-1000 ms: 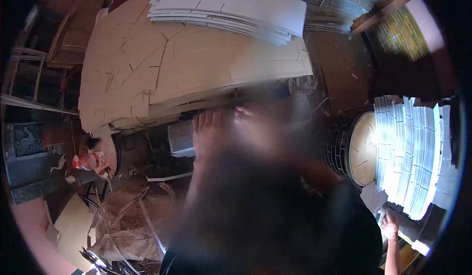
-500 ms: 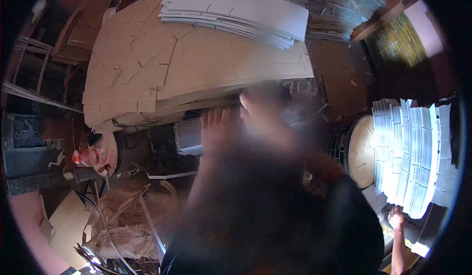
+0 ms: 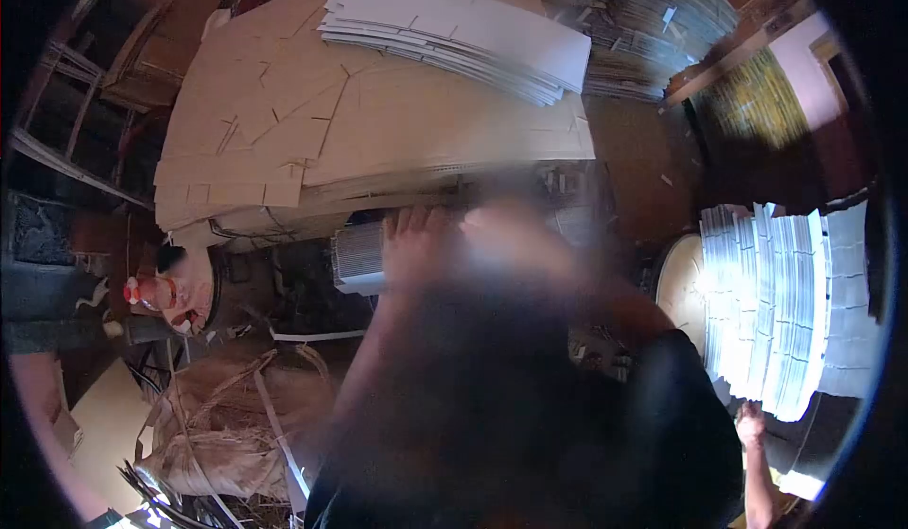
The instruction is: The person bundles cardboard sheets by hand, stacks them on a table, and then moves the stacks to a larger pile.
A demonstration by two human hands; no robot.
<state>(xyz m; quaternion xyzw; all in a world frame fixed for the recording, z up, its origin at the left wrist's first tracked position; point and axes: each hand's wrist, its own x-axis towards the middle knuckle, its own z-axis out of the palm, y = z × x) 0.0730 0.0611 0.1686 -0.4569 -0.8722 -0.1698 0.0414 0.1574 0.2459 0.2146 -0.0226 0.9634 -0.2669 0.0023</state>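
In the head view my left hand lies over a stack of corrugated cardboard pieces, its fingers side by side and bent across the far edge. The stack's ridged edges show to the left of that hand. My right hand is just to the right, close by the same stack. Blur and a dark smear hide its fingers and whatever they may touch. Both hands are just below the near edge of a large brown cardboard sheet pile.
White cut cardboard pieces lie on the brown pile. At right, a brightly lit stack of sheets stands beside another person's hand. A plastic bottle is at left, a wrapped brown bundle below it. More flat cardboard fills the back.
The view has shifted slightly, so the lit stack at right sits a little further left. My right hand has shifted a little; my left hand stays on the stack of cardboard pieces.
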